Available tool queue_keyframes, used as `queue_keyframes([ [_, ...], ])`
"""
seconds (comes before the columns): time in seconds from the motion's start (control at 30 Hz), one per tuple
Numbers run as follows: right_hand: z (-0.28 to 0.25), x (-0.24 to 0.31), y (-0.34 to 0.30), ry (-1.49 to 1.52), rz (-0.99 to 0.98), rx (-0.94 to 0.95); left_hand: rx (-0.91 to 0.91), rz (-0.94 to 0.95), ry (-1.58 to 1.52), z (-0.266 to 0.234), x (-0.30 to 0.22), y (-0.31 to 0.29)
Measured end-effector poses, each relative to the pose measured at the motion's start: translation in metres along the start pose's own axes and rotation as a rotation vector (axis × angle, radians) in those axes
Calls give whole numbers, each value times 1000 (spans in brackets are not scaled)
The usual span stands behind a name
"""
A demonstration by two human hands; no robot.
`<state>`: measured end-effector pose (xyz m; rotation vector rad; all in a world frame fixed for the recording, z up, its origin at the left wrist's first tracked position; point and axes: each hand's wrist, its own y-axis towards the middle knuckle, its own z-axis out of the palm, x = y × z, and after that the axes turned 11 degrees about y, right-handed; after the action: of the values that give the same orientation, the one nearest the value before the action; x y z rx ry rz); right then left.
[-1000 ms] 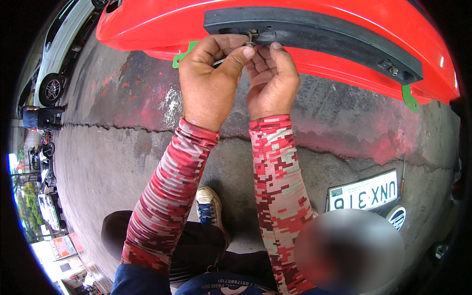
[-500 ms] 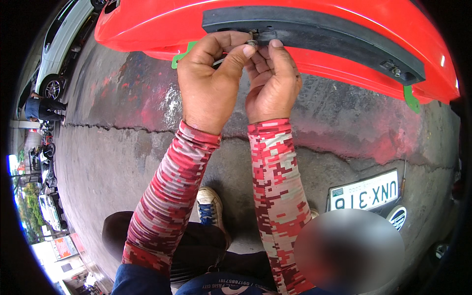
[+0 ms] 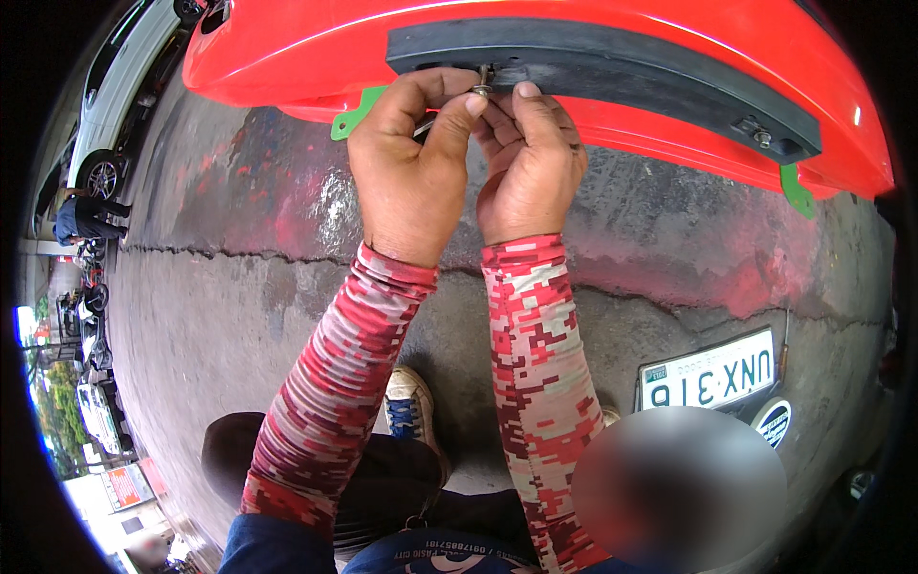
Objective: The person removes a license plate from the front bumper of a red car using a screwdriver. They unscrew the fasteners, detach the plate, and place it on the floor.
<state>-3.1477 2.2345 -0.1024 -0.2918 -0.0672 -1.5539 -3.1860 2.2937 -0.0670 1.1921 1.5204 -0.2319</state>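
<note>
Since the last frame, both hands have eased slightly left and nearer, the left forearm has swung a touch to the right, and the black bar's left end has shifted a little along with them. From my end of the link, I see the left hand (image 3: 411,172) pinching a small metal bolt (image 3: 481,91) between thumb and forefinger, right at the near edge of the black bar (image 3: 622,78), toward its left end. A thin metal rod (image 3: 424,125) lies under that same thumb.

The right hand (image 3: 531,177) is just beside it — thumb raised at the bar, the other fingers curled in; its fingertips are partly hidden, so I cannot tell whether they grip anything. The bar sits on the red bumper (image 3: 277,48) across the far side, and a second bolt (image 3: 762,139) shows near its right end. I also make out a green tab (image 3: 354,114) to the left of the hands, and a white plate (image 3: 708,371) on the floor (image 3: 220,325) — near side, to the right.
</note>
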Motion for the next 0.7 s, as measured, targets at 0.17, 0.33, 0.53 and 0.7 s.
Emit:
queue_keyframes([
  [0.17,2,1,-1,-22,0,27,-39,-45,-17,4,-6,-1],
  [0.33,1,1,-1,-38,11,16,-55,-10,48,5,-7,2],
  [0.53,0,-1,-1,-34,-1,20,-81,22,52,6,-3,2],
  [0.7,-1,-2,-2,19,-14,55,-87,-47,58,8,-7,-1],
])
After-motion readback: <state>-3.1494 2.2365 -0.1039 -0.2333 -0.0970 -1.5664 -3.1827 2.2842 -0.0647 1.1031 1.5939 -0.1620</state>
